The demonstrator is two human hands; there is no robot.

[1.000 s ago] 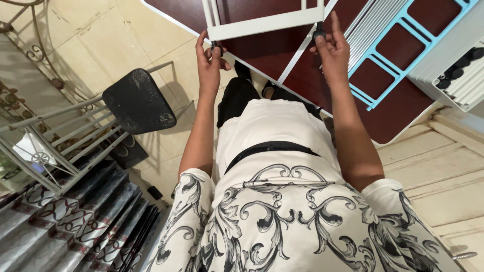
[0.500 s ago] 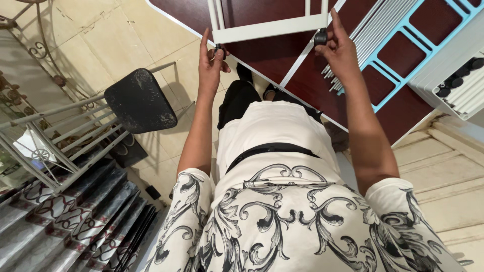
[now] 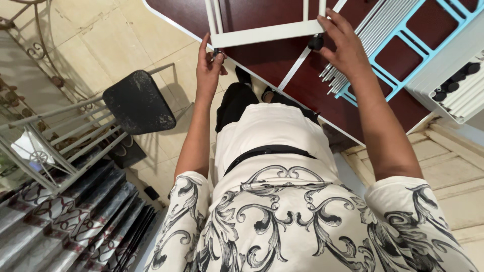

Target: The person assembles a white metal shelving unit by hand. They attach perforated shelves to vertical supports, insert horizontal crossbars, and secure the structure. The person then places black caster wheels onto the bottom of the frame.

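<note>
White frame [image 3: 266,34]: on dark red table [image 3: 262,65], near edge.
Left hand [image 3: 209,63]: pinching small black foot [image 3: 217,52] at frame corner.
Right hand [image 3: 343,45]: gripping black foot [image 3: 316,42].
Progress: both feet apparently going on; rods [image 3: 353,50] and blue frame [image 3: 403,45] unassembled.

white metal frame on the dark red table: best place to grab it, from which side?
Grip the white metal frame by its near crossbar, at the two corners, coming from the dark red table's near edge. The bar runs crosswise, is slim enough to pinch, and overhangs towards the person. The left hand already sits at one corner, the right hand by a black round foot at the other.
</note>
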